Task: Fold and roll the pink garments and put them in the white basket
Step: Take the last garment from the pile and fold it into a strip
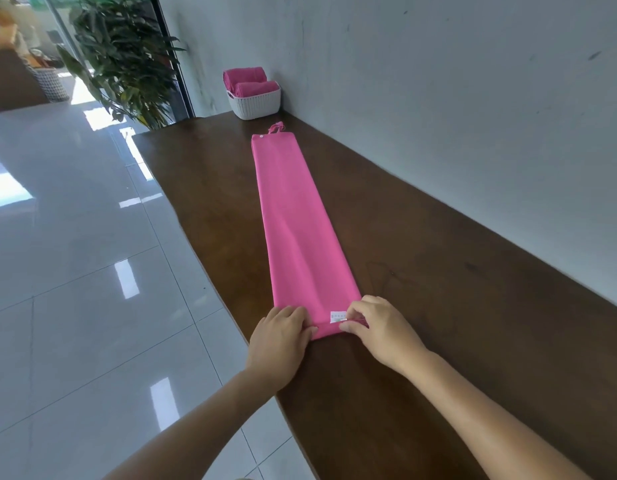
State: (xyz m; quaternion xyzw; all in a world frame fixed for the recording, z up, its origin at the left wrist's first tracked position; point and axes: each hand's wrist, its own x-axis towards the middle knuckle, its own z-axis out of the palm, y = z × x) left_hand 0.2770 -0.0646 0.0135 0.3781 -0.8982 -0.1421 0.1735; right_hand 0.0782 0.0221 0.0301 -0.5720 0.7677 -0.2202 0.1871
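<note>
Lying flat on the dark wooden table [438, 271] as one long narrow strip — the pink garment [293, 220], folded lengthwise, running away from the person toward the wall end. Near end of it turned over into a small first roll, directly under both hands. Left hand [283, 336] pressed on the left part of this rolled edge, fingers curled over the cloth and gripping it. Right hand [376, 327] on the right part of the same edge, fingertips pinching the fabric just beside a small white label [338, 316]. Both hands touching the garment, close together, only a short piece of the roll visible between them. At the far end of the strip, a white snap button [261, 136] and a thin pink loop [277, 127] reaching a little past the edge. Just beyond that end, near but apart, standing against the grey wall [438, 98] — the white basket [257, 103], with two rolled pink garments [248, 81] already inside, one behind the other. Counted: one garment on the table, two in the basket, one basket, two bare hands. To the left of the table, glossy white floor tiles [75, 271] and one leafy green plant [123, 53] behind the table corner
</note>
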